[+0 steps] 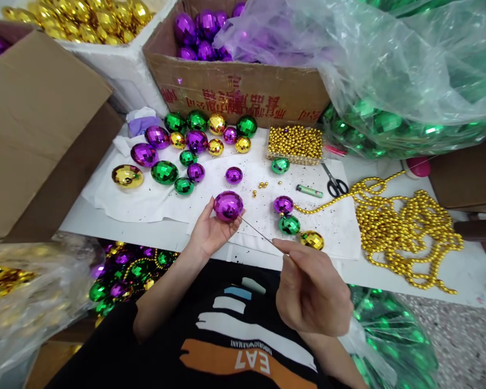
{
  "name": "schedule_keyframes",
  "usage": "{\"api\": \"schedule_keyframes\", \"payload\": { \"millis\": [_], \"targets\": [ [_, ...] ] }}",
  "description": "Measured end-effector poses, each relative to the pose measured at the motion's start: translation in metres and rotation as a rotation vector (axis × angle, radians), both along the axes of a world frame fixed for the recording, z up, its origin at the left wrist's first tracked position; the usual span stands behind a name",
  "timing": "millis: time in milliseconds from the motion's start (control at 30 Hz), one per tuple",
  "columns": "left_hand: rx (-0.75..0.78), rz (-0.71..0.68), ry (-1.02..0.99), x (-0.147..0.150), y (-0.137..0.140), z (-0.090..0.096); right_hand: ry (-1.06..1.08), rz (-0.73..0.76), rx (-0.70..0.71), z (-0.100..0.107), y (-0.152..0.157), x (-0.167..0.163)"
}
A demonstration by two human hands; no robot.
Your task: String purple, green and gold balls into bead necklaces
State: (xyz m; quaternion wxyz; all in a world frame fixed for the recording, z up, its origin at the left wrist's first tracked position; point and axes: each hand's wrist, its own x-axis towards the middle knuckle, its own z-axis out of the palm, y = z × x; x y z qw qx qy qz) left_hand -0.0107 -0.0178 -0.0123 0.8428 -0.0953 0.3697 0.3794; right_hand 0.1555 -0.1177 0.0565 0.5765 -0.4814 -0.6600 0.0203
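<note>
My left hand [215,229] is closed around a large faceted purple ball [228,206], just above the table's near edge. Between the fingers of my right hand [314,286] is a thin metal needle [259,231], whose tip reaches the ball's right side; whether it has gone in is hidden. Beyond the held ball lie a smaller purple ball [234,175] and several loose gold beads [263,185]. Near my right hand, a purple ball [283,205], a green ball [289,224] and a gold ball [311,240] sit in a row, a gold bead string [324,207] running from the purple one.
Faceted balls [196,141] in several colours cover the cloth's left half. A clear box of gold beads [295,143], scissors [336,183] and a green lighter [309,190] lie farther back. Gold bead chain [413,237] heaps at right. Cardboard boxes [235,89] and plastic bags [389,65] stand around.
</note>
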Motion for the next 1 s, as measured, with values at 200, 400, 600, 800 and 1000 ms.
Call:
{"api": "schedule_keyframes", "payload": {
  "millis": [200, 400, 600, 800, 1000],
  "targets": [
    [0.048, 0.026, 0.068, -0.003, 0.0, -0.008, 0.062, 0.007, 0.044, -0.004, 0.003, -0.001],
    [0.082, 0.045, 0.122, 0.0, 0.001, -0.015, 0.085, -0.018, 0.014, -0.005, 0.004, -0.001],
    [0.142, 0.078, 0.152, -0.001, 0.0, -0.019, 0.083, -0.024, 0.005, -0.004, 0.004, 0.0],
    [0.128, 0.026, 0.132, -0.001, 0.001, -0.013, 0.079, -0.044, 0.048, -0.008, 0.005, 0.001],
    [0.086, 0.031, 0.105, 0.004, 0.0, -0.001, 0.104, -0.016, 0.059, -0.006, 0.003, 0.002]
  ]
}}
